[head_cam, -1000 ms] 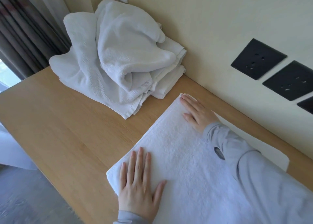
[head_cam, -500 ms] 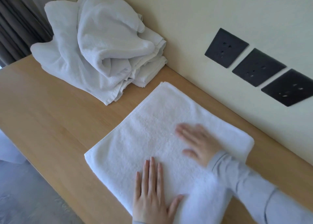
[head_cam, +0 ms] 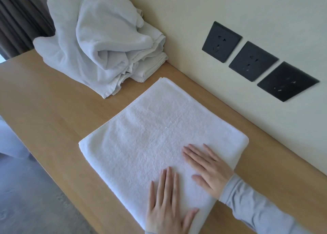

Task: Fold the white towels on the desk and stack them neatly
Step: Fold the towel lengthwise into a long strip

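Dark pleated curtain (head_cam: 21, 21) hangs far left of the towel, and grey floor (head_cam: 26, 198) shows below it. The desk (head_cam: 44, 101) is smooth pale wood with a fine straight grain. Beyond the towel's far corner and just apart from it sits a pile (head_cam: 99, 44) of white cloth: soft rumpled terry heaped over a few flat folded layers, backed against the wall.

The towel (head_cam: 159, 124) lies flat on the desk, folded into a thick rectangle with rounded corners. Its surface is nubby white loop pile, smooth and without creases, and a thin seam line runs along its left edge. Its right edge runs near the wall.

The left hand (head_cam: 166, 210) lies palm down on the towel's near end, fingers straight and together, thumb spread, gripping nothing. Just right of it the right hand (head_cam: 208, 171) presses flat too, fingers straight and slightly fanned. A grey knit sleeve (head_cam: 256, 207) covers that arm.

Right of the towel, three matte black square sockets (head_cam: 253, 63) sit in a row on the cream wall (head_cam: 194, 12).
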